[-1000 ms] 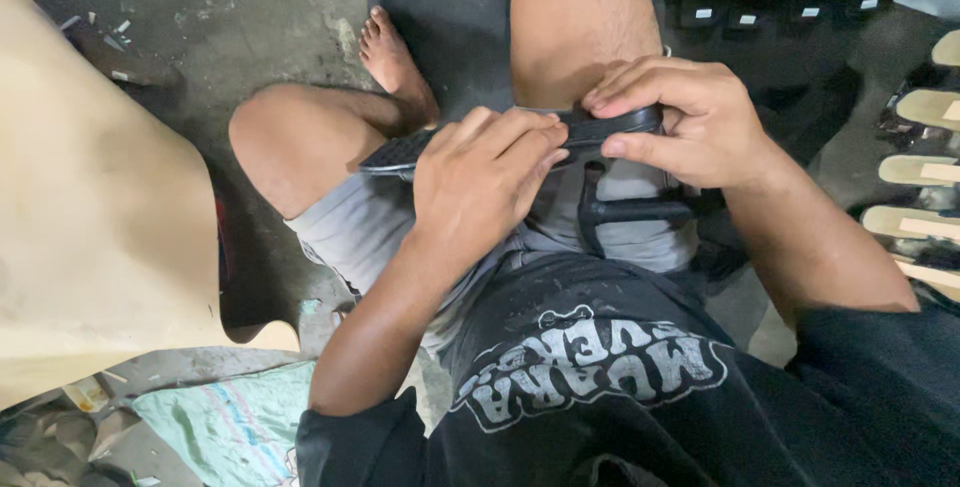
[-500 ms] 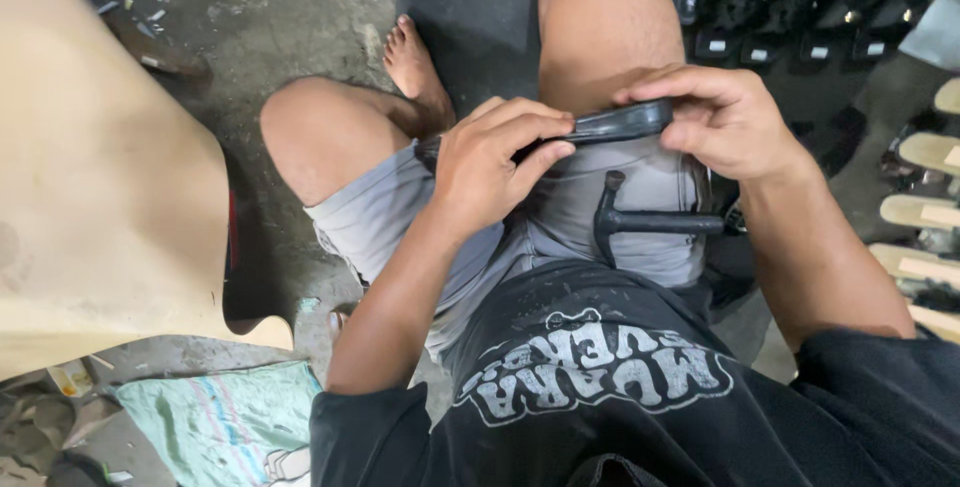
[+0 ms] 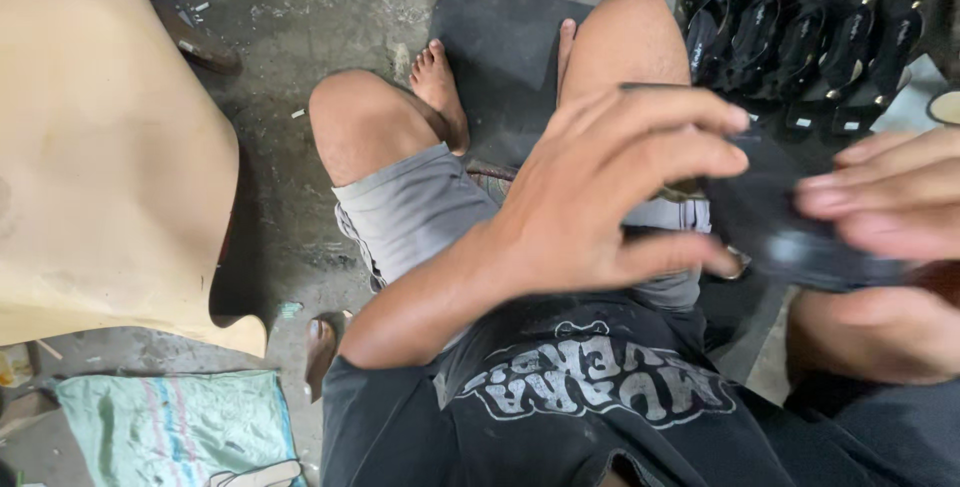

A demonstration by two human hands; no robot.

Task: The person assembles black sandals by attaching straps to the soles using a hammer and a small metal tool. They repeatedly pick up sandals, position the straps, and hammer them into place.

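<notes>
I sit with bare legs over a concrete floor. A black sandal sole (image 3: pixel 790 232) is raised close to the camera in front of my chest and looks blurred. My right hand (image 3: pixel 885 217) grips it from the right side, fingers over its top. My left hand (image 3: pixel 610 197) is spread at its left end, fingertips touching or nearly touching the sole; whether it grips is unclear. A black strap piece seen earlier on my lap is hidden behind my hands.
A row of several finished black sandals (image 3: pixel 800 27) lies on the floor at upper right. A dark rubber mat (image 3: pixel 490 47) lies under my feet. A large tan curved object (image 3: pixel 100 147) stands at left, with a pale green sack (image 3: pixel 170 427) below it.
Both hands have lifted the black sole from my lap up towards the camera. My left hand's fingers have spread apart.
</notes>
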